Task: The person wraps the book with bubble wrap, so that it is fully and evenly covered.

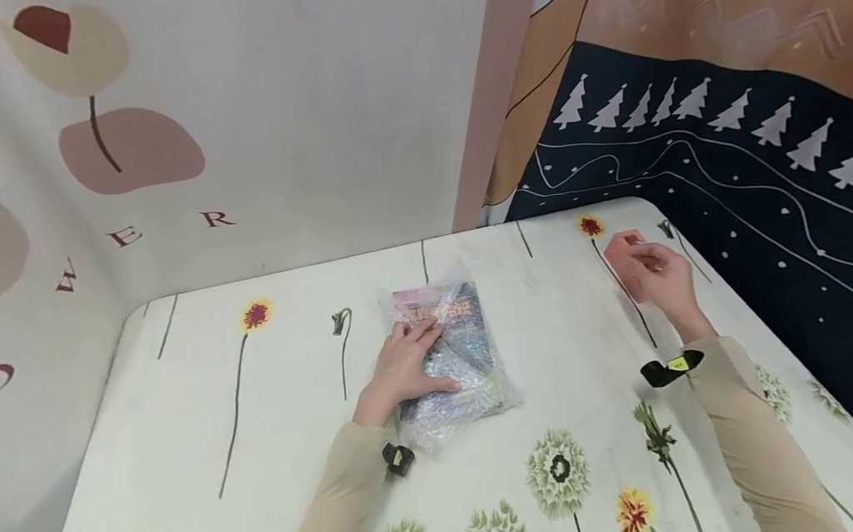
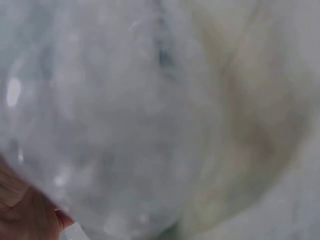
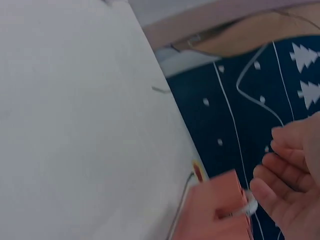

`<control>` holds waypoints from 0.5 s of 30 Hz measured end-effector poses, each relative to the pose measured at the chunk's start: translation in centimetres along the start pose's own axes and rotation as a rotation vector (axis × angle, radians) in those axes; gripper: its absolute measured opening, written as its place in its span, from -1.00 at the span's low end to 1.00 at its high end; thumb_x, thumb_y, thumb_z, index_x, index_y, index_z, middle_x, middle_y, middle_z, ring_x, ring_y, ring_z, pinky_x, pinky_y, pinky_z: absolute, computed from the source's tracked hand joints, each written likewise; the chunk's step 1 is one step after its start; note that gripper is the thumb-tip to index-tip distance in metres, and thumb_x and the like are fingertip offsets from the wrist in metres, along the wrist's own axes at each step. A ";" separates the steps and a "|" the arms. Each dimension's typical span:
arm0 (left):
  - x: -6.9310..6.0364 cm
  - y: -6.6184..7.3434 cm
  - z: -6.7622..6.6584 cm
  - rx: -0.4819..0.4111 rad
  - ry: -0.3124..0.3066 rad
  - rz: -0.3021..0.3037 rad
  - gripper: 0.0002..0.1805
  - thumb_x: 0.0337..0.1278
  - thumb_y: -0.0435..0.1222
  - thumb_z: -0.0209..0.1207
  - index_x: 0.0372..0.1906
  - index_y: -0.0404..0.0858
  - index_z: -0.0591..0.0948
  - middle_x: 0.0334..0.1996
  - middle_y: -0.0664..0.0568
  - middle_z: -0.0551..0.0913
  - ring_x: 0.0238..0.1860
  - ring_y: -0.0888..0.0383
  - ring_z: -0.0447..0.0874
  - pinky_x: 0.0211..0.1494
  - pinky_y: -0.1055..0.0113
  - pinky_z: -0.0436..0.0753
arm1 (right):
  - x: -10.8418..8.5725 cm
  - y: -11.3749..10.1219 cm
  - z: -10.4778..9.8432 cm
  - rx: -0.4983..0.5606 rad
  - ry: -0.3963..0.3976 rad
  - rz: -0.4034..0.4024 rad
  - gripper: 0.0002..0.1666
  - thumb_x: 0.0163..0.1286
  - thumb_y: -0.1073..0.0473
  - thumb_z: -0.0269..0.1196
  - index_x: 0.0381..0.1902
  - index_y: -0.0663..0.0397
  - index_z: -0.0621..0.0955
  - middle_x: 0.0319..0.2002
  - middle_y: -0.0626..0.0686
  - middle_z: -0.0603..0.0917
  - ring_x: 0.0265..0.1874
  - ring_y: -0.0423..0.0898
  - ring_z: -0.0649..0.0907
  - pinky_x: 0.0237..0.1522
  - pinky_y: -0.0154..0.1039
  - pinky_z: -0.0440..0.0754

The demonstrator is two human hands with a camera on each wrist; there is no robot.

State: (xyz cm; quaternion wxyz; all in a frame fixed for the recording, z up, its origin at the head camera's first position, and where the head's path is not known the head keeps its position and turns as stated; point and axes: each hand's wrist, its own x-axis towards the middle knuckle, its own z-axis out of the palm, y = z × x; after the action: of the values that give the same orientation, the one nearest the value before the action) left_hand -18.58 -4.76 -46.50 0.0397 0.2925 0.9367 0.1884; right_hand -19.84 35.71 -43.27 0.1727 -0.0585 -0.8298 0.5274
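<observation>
Packet, a printed flat item inside clear bubble wrap, lies flat near the middle of a flower-printed table. Its long axis runs almost straight away from the person; an orange band on the cover sits toward the far end. Left hand rests on the packet, fingers and thumb spread, gripping nothing. Right hand is at a pink object near the table's right edge, fingers bent; whether they pinch anything cannot be told. Right wrist view shows a white curl (possibly tape, unconfirmed) at the pink object's side, close by the fingertips. Long axis of the pink object: not determinable, being partly covered. Step in hand, as judged: steadying the packet while drawing a piece from the pink object. Next move appears to call for a secure pinch on the white curl, with light left-hand pressure on the wrap.
</observation>
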 end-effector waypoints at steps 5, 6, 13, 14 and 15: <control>0.0 -0.1 0.0 -0.001 0.010 0.005 0.05 -0.38 0.21 0.40 0.30 -0.25 0.39 0.36 -0.06 0.27 0.00 -0.03 0.29 -0.03 0.13 0.42 | 0.6 1.2 -2.2 -0.261 0.225 0.098 -0.75 0.30 0.16 0.19 -0.23 0.27 0.64 -0.47 -0.07 0.59 -0.46 -0.31 0.47 -0.39 -0.48 0.37; 0.0 -0.1 0.1 -0.001 0.012 0.005 0.05 -0.38 0.21 0.40 0.30 -0.25 0.39 0.36 -0.06 0.27 -0.01 -0.03 0.29 -0.03 0.13 0.42 | 0.8 1.3 -2.6 -0.301 0.241 0.135 -0.74 0.31 0.15 0.18 -0.24 0.27 0.64 -0.48 -0.04 0.59 -0.45 -0.24 0.47 -0.39 -0.43 0.35; 0.0 -0.2 0.1 -0.002 0.014 0.003 0.05 -0.39 0.21 0.40 0.30 -0.25 0.39 0.36 -0.06 0.27 -0.01 -0.02 0.28 -0.03 0.13 0.42 | 1.9 3.4 -4.1 -0.509 0.053 0.368 -0.31 0.35 -0.18 0.06 -0.12 0.45 0.60 -0.24 0.32 0.64 -0.13 0.20 0.45 -0.36 -0.06 0.45; 0.0 -0.2 0.1 -0.003 0.013 0.004 0.05 -0.39 0.21 0.40 0.30 -0.25 0.39 0.37 -0.06 0.26 -0.01 -0.02 0.28 -0.03 0.12 0.42 | 2.2 4.3 -4.2 -0.522 0.034 0.388 -0.23 0.33 -0.27 0.02 -0.10 0.42 0.60 -0.19 0.31 0.64 -0.09 0.20 0.45 -0.33 -0.05 0.46; 0.0 -0.2 0.2 -0.002 0.013 0.005 0.05 -0.38 0.22 0.40 0.30 -0.25 0.39 0.37 -0.06 0.26 -0.01 -0.02 0.28 -0.02 0.12 0.42 | 2.6 5.4 -4.3 -0.530 0.022 0.404 -0.16 0.30 -0.35 -0.01 -0.07 0.39 0.61 -0.13 0.32 0.63 -0.05 0.20 0.45 -0.30 -0.03 0.47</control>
State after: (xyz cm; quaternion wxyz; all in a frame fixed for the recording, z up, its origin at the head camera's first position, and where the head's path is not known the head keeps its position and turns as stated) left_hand -18.62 -4.87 -46.73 0.0337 0.2937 0.9360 0.1912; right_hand -21.27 42.49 -45.91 0.0526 -0.2703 -0.9079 0.3159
